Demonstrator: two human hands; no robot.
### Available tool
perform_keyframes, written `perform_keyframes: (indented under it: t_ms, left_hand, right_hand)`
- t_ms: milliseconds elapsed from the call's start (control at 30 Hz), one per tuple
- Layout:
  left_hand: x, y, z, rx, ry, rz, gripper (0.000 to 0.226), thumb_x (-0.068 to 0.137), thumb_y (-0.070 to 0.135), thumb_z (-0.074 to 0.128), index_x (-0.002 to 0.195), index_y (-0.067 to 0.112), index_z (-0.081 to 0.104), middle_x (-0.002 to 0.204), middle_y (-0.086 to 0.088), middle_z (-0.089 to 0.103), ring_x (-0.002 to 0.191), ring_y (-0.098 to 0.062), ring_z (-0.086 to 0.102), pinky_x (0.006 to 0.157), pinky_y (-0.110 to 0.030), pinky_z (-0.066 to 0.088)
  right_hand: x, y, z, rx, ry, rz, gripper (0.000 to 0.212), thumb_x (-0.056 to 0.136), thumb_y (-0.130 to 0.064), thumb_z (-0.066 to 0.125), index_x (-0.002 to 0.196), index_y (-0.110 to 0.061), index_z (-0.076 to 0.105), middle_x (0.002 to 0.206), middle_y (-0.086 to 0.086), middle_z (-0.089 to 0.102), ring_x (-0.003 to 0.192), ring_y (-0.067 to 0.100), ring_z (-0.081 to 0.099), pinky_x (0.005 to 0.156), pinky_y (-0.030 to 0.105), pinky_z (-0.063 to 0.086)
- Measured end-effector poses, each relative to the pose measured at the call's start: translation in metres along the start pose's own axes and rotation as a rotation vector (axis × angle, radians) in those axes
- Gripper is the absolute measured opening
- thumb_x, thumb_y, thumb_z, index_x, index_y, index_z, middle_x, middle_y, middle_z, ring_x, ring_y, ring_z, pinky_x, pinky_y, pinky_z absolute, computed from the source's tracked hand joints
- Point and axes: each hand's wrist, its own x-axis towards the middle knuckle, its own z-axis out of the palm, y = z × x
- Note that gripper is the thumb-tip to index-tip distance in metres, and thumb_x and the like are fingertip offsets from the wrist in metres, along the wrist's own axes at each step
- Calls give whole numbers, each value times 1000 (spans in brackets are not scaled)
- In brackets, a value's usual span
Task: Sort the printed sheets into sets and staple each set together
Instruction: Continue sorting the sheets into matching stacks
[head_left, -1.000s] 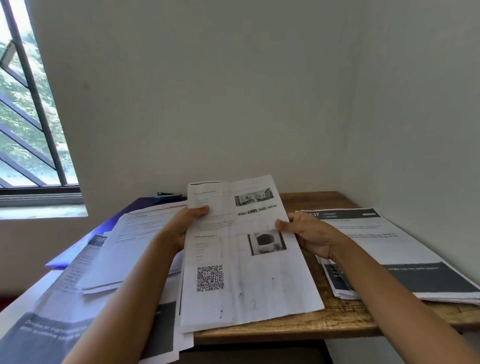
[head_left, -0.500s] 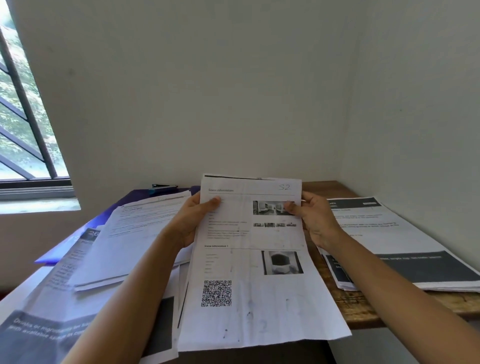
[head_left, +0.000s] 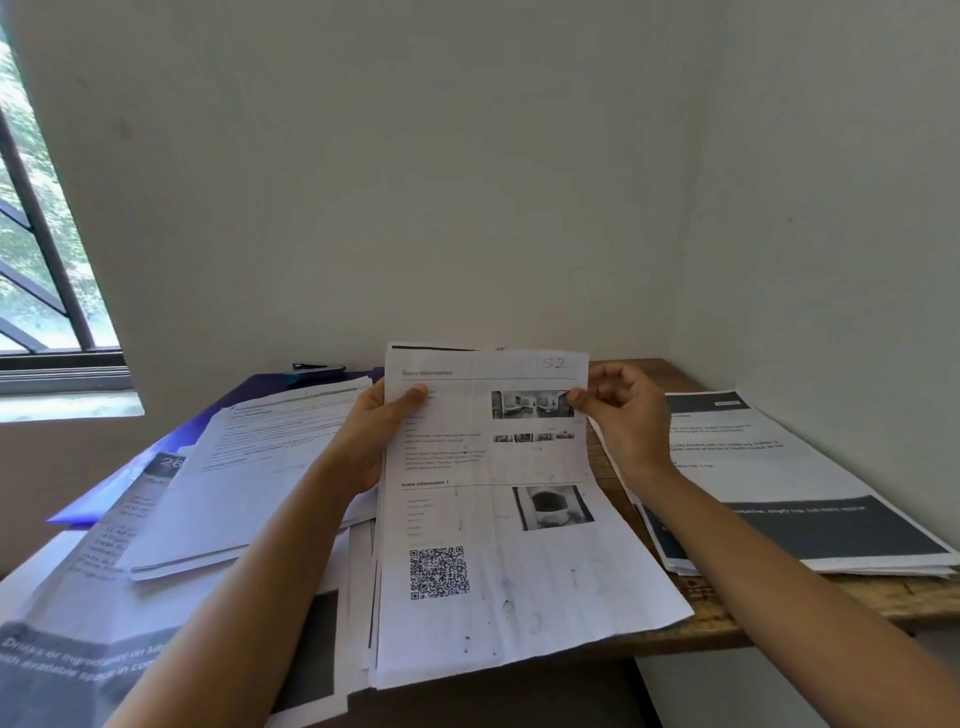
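I'm holding a set of printed sheets (head_left: 498, 519) up in front of me, its top edge raised toward the wall and its lower edge down on the loose papers at the near edge of the counter (head_left: 727, 618). I judge this to be the checking-and-squaring step: the handwritten "S2" (head_left: 555, 362) in the top right corner tells me which set this belongs to. To do it well I should read that mark first, then let the sheets drop loosely and tap their lower edge on the counter so all the edges line up, since at the lower left I can see several edges slightly fanned. Only once the corners match should I go for a staple. My left hand (head_left: 379, 431) grips the left edge near the top, with the thumb laid across the front of the page and the fingers hidden behind it. My right hand (head_left: 623, 415) pinches the right edge between thumb and forefinger, level with the small photo, the other fingers curled loosely and touching nothing. A right-hand pile (head_left: 779, 467) lies just beside the held set, and a left-hand pile (head_left: 249, 467) sits partly on a purple folder (head_left: 130, 483). A small dark object (head_left: 317, 368) by the wall may be the stapler; I cannot tell.
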Motion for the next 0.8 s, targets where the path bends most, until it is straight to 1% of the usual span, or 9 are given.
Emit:
perform_keyframes:
  t_ms: [133,233,300,367,500,600,667,733,800]
  left_hand:
    - [0,-1,1,-19,32,5,17,96,16,55,112,11,59,98,-11,71,82,-25,70,65,-39,61]
    - [0,-1,1,-52,58,15,11,96,14,54,105,13,61,87,-6,74,74,-21,72,58,-36,61]
    - [1,-1,0,-74,75,28,10,96,13,54,103,13,62,82,-3,75,71,-19,73,56,-34,60]
    - [2,0,-2,-85,89,33,10,96,13,54,102,13,62,83,-3,75,71,-18,73,57,-34,60]
    - [3,1,-3,-87,81,36,10,96,13,54,103,13,62,83,-4,75,73,-19,73,57,-35,60]
    - [2,1,-4,-93,74,38,10,96,13,54,102,12,62,84,-5,75,73,-20,73,57,-35,60]
    - [2,1,-4,-96,68,39,10,96,13,55,101,13,63,86,-5,75,73,-20,73,57,-34,59]
    - [2,1,-4,-94,58,41,11,96,13,54,102,13,63,88,-6,74,75,-21,73,57,-35,59]
    - [1,2,-4,-95,44,45,12,96,13,54,103,13,63,89,-7,74,76,-21,73,58,-35,60]
  right_hand:
    - [-3,-1,-1,-39,0,-91,15,80,-12,75,81,-12,60,87,-3,69,78,12,66,61,21,56]
    - [-2,-5,0,-83,-24,-185,18,76,-13,78,77,-24,63,98,-7,62,89,17,62,73,21,51]
    - [0,-9,-2,-72,-93,-217,23,72,-13,81,76,-29,66,107,-8,53,100,14,57,84,25,51]
    - [2,-11,-7,-74,-210,-246,22,70,-13,82,77,-29,67,110,-8,52,108,9,51,87,29,52]
    - [1,-15,-11,-76,-434,-212,16,75,-8,78,79,-19,66,102,-9,67,101,9,60,80,26,56]
    - [-2,-17,-10,-41,-478,-165,14,78,-1,74,87,-5,63,90,-6,68,84,3,64,69,16,51]
    - [-3,-16,-9,-84,-441,-207,15,79,-3,74,88,-10,65,87,-7,67,81,2,62,67,14,50]
    - [-2,-12,-10,-175,-385,-265,22,78,-6,76,82,-25,66,89,-16,65,84,1,58,69,12,49]
    - [-2,-9,-9,-241,-350,-291,27,76,-8,78,80,-30,64,94,-23,60,91,2,55,70,7,47]
